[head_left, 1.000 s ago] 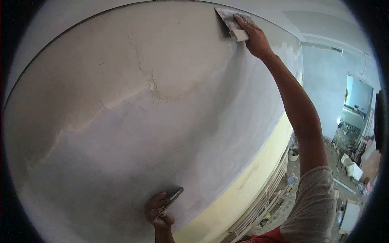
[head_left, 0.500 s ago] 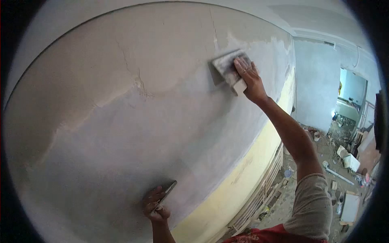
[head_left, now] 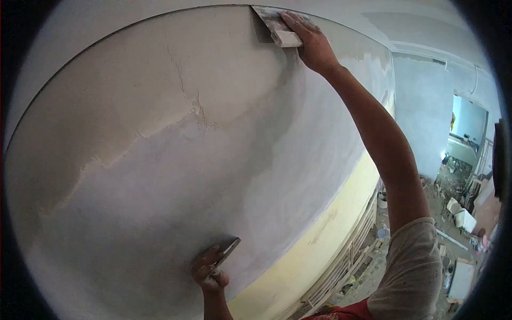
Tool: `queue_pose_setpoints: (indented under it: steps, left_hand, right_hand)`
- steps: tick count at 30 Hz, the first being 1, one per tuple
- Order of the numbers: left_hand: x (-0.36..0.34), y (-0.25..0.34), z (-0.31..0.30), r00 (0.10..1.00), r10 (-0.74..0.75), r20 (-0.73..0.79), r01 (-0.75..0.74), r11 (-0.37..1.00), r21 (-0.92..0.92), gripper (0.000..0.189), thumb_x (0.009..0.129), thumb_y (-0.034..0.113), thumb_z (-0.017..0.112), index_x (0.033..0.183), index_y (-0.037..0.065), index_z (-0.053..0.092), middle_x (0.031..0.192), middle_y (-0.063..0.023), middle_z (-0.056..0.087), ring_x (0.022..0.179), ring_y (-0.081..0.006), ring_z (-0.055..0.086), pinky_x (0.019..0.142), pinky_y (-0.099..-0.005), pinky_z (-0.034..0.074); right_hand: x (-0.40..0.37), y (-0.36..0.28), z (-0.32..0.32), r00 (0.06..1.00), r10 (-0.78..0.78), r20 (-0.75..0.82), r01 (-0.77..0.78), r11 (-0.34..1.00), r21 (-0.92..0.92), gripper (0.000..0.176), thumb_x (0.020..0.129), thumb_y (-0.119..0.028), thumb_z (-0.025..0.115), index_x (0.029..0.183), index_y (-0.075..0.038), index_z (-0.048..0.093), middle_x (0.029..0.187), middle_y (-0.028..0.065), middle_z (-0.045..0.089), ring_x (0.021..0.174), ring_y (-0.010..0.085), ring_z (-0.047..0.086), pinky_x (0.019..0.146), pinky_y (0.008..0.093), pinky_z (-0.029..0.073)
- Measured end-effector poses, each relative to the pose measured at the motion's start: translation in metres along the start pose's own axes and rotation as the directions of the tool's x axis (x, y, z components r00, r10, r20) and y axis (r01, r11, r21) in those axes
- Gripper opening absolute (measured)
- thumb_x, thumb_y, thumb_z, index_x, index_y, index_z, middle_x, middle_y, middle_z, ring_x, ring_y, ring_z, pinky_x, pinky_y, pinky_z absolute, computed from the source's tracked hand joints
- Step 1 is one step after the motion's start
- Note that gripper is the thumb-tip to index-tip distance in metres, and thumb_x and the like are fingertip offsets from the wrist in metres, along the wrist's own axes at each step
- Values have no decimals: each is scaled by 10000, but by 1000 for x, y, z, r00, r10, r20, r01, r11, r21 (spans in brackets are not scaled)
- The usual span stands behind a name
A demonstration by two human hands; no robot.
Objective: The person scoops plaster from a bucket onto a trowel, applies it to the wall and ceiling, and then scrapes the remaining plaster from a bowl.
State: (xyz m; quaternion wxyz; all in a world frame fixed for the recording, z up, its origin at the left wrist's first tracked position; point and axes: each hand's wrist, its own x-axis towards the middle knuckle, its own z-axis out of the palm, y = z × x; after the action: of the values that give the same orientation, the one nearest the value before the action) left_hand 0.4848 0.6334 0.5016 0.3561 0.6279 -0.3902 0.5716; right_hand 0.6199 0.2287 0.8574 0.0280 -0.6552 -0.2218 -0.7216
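Observation:
My right hand (head_left: 318, 50) is closed on a wide putty knife (head_left: 271, 19) with a pale, putty-smeared blade. The blade lies against the top of the wall (head_left: 224, 160), close to the ceiling line. Low in the middle of the view, my left hand (head_left: 209, 271) grips a flat scraper (head_left: 229, 247), seen nearly edge-on in front of the wall. Grey skim coat covers the wall's lower area, while the upper left is beige. A crack (head_left: 198, 106) runs near the boundary between the two.
Below the coated area runs a yellow wall strip (head_left: 314, 234). Wooden slats (head_left: 346, 257) lie along the wall's foot. Rubble, a white pipe (head_left: 452, 239) and a white board (head_left: 461, 280) are scattered on the floor at right. A doorway (head_left: 468, 125) stands at the far end.
My right hand has moved the putty knife up and left to the wall's top edge, and a darker streak trails below it. My left hand keeps nearly the same place.

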Motion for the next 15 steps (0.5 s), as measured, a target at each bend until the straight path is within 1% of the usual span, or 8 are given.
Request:
queue_pose_setpoints:
  steps: [2, 5, 7, 8, 10, 11, 13, 15]
  left_hand:
    - [-4, -2, 0, 1000, 15, -14, -15, 999, -48, 198, 949, 301, 450, 1060, 153, 379, 799, -129, 664, 785, -309, 684, 691, -374, 561]
    - [-5, 0, 1, 1000, -30, -6, 30, 1000, -1, 196, 947, 293, 450, 1060, 149, 381, 792, -141, 666, 777, -293, 685, 686, -369, 562]
    - [4, 2, 7, 998, 35, -49, -36, 999, -33, 184, 950, 267, 443, 1074, 145, 384, 789, -145, 662, 769, -291, 681, 676, -364, 559]
    - [0, 2, 8, 998, 27, -53, -29, 999, -41, 184, 950, 267, 443, 1074, 145, 384, 789, -145, 662, 769, -291, 681, 676, -364, 559]
    - [-8, -5, 7, 999, 23, -22, -24, 997, -78, 180, 954, 243, 429, 1079, 122, 382, 837, -167, 661, 751, -281, 678, 645, -370, 553]
    - [-12, -6, 7, 1000, 16, -21, -17, 996, -87, 180, 954, 243, 429, 1079, 122, 382, 837, -167, 661, 751, -281, 678, 645, -370, 553]
    - [-23, -7, 5, 998, -57, -41, 56, 998, -26, 227, 960, 259, 433, 1064, 59, 409, 872, -152, 605, 786, -249, 617, 693, -348, 502]
    - [-32, -5, 3, 990, -125, -60, 127, 991, 31, 292, 966, 276, 436, 1049, -5, 435, 908, -137, 549, 820, -218, 555, 740, -326, 451]
  right_hand:
    - [-2, 0, 0, 1000, 0, -9, 0, 1000, 12, 624, 814, 0, 557, 1389, -181, 395, 1345, 121, 480, 1274, 297, 420, 1062, 430, 345]
    - [-27, -8, -6, 993, 49, 104, -51, 999, 19, 723, 754, 67, 582, 1400, -179, 370, 1420, 101, 397, 1317, 292, 365, 1094, 427, 324]
    - [-64, -15, -1, 991, 16, 130, -18, 1000, 16, 738, 747, 61, 599, 1405, -173, 364, 1435, 99, 377, 1332, 282, 346, 1113, 421, 291]
    - [-87, -20, 1, 981, 54, 184, -52, 999, -13, 751, 742, 50, 613, 1412, -168, 354, 1457, 92, 345, 1354, 285, 307, 1124, 417, 265]
    - [-132, -36, -5, 967, 79, 243, -83, 997, 3, 773, 756, 81, 570, 1434, -184, 312, 1489, 82, 290, 1382, 300, 243, 1126, 499, 211]
    - [-149, -40, -11, 947, 96, 308, -104, 994, 11, 778, 755, 95, 554, 1437, -186, 306, 1490, 81, 290, 1384, 300, 238, 1123, 513, 202]
    - [-171, -51, -30, 917, 118, 381, -133, 991, 14, 784, 754, 109, 539, 1439, -189, 300, 1490, 80, 289, 1386, 300, 234, 1121, 526, 193]
    - [-186, -63, -53, 906, 52, 419, -83, 995, 57, 785, 744, 126, 522, 1437, -172, 306, 1467, 94, 331, 1380, 295, 253, 1121, 502, 207]
